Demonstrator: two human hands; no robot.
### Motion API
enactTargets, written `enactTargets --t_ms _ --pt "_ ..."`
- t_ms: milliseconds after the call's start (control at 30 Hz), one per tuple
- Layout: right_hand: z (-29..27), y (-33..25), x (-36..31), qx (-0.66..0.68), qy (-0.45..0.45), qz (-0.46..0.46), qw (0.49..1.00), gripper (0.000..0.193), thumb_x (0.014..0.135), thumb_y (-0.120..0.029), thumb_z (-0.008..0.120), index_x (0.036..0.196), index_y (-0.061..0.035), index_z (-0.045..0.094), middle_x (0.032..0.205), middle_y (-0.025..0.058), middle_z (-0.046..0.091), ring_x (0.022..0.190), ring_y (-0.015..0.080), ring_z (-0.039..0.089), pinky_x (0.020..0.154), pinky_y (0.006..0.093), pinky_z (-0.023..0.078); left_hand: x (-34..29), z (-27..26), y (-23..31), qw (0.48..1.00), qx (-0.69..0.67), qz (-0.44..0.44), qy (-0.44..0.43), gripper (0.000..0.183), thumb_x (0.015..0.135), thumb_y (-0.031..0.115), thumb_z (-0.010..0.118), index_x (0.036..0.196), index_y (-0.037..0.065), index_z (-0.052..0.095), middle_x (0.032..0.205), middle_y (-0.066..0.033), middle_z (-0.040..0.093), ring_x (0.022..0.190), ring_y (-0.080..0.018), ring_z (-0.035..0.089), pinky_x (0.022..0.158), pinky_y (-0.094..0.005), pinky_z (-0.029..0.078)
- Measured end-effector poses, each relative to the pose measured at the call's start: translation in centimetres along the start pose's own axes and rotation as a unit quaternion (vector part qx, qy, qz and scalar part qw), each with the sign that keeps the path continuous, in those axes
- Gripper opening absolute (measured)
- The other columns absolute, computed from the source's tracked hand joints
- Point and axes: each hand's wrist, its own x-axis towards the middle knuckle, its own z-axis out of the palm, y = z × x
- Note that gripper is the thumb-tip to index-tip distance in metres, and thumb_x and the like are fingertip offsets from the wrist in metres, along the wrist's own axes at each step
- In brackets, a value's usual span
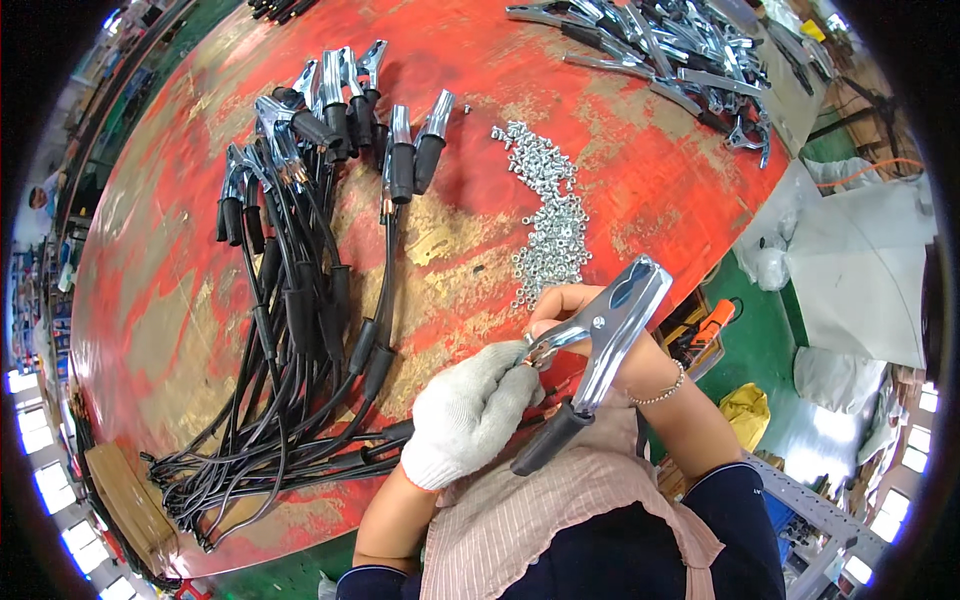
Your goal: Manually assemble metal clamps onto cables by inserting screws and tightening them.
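Observation:
A silver battery clamp (615, 335) with a black sleeve (550, 437) on one handle hangs tilted in front of me. In a white knit glove, my left hand (470, 412) pinches the end of its other, unsleeved handle, where a bit of copper shows. My bare right hand (572, 308) is partly hidden behind the clamp. Its fingers are curled, with thumb and forefinger closed at the same handle end; any small part between them is hidden. Black cable (385, 455) runs to the left by my gloved hand. Just beyond my right fingers lies a strip of small metal nuts (550, 240).
Left on the worn red table (460, 290) lies a bundle of black cables (290, 370) with clamps on their far ends. Loose clamps (680, 60) are heaped at the far right. An orange-handled tool (712, 325) sits below the table's right edge. A cardboard piece (130, 505) stands near left.

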Motion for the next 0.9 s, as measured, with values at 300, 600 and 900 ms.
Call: enactTargets --t_ms 300,600,900 --pt "-0.5 -0.3 -1.5 0.015 -0.037 -0.032 0.999 0.015 0.088 -0.014 0.067 0.087 0.0004 0.062 0.085 0.0055 0.061 0.079 0.0119 0.059 0.072 0.0264 0.047 -0.6 0.3 0.4 0.999 0.019 0.006 -0.027 0.020 0.094 0.012 0.054 0.110 0.002 0.061 0.077 -0.0107 0.067 0.069 -0.0223 0.068 0.065 -0.0317 0.052" --pt "-2.0 1.3 -2.5 -0.048 0.033 -0.111 0.992 0.016 0.089 -0.004 0.056 0.100 0.0002 0.066 0.091 0.0042 0.064 0.083 0.0133 0.059 0.076 0.0279 0.048 -0.2 1.6 0.2 0.918 0.369 0.139 0.050 0.044 0.085 0.013 0.059 0.129 0.007 0.052 0.077 -0.0110 0.067 0.061 -0.0259 0.066 0.053 -0.0375 0.051" --pt "-2.0 3.3 -1.5 -0.552 0.160 -0.278 0.769 0.014 0.076 -0.014 0.074 0.089 -0.0123 0.070 0.081 0.0028 0.058 0.076 0.0220 0.057 0.067 0.0332 0.047 1.0 0.6 -3.5 0.916 -0.380 -0.104 0.083 0.045 0.095 0.030 0.054 0.130 0.003 0.045 0.078 -0.0096 0.064 0.054 -0.0119 0.058 0.045 -0.0228 0.046"
